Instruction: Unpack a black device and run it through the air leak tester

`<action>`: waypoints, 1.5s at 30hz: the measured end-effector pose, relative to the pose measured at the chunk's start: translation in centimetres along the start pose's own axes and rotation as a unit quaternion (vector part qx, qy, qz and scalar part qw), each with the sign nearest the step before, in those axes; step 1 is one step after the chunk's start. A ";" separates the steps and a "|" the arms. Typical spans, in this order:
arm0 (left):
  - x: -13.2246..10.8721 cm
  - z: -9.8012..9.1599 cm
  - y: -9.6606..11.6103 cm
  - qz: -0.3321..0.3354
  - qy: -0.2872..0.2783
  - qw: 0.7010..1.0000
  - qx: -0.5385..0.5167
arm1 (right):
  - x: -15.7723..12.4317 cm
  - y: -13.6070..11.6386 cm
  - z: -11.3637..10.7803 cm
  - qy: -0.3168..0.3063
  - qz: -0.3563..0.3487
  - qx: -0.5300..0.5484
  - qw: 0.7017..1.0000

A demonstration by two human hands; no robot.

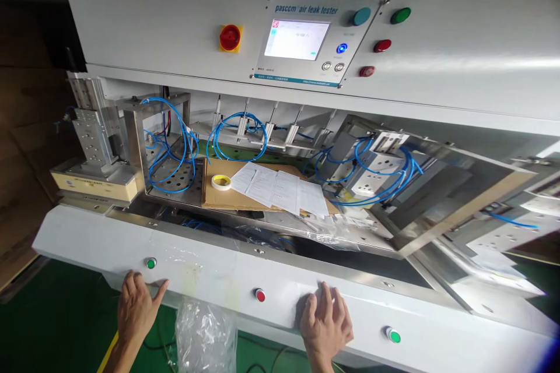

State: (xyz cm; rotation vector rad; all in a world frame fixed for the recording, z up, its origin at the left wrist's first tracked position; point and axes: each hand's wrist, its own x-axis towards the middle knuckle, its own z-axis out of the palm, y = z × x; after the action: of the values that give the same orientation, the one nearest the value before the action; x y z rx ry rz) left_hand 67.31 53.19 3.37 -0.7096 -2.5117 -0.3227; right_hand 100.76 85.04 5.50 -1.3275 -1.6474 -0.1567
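Note:
My left hand (137, 306) rests at the lower edge of the white front panel (205, 262), just below a green push button (151, 263). Its thumb is spread away from the fingers and it holds nothing. On the same panel lies my right hand (326, 320), fingers spread and slightly bent, with nothing in them. It sits between a red push button (260, 295) to its left and a second green push button (394, 335) to its right. Neither hand touches a button.
Above stands a machine with an air leak tester screen (297, 39) and a red rotary switch (230, 38). Inside, cardboard (214, 201) carries a tape roll (221, 182) and paper sheets (280, 186). Blue air hoses (175, 151) loop around metal fixtures. A clear plastic bag (205, 338) hangs in front.

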 end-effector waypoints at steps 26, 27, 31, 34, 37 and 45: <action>-0.1 0.4 -0.2 0.011 0.021 1.000 0.006 | -0.2 0.5 0.3 0.032 -0.010 -0.010 0.999; -0.1 0.4 -0.2 0.012 0.023 1.000 0.006 | -0.2 0.5 0.2 0.026 -0.011 -0.009 1.000; 0.0 0.4 -0.2 0.016 0.034 0.999 0.007 | -0.1 0.3 0.1 0.018 -0.010 -0.007 1.000; 0.0 0.3 -0.1 0.015 0.034 0.999 0.008 | 0.0 0.2 0.3 0.029 -0.006 -0.008 1.000; 0.0 0.2 0.0 0.010 0.029 0.999 0.010 | 0.0 0.1 0.5 0.029 -0.005 -0.009 1.000; 0.0 0.3 0.0 0.010 0.032 0.999 0.009 | 0.0 0.3 0.4 0.027 -0.009 -0.011 1.000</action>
State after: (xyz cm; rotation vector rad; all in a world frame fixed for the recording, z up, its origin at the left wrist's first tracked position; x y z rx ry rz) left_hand 67.19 53.28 3.13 -0.7060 -2.4426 -0.3111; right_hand 100.79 85.43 5.13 -1.3147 -1.6174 -0.2208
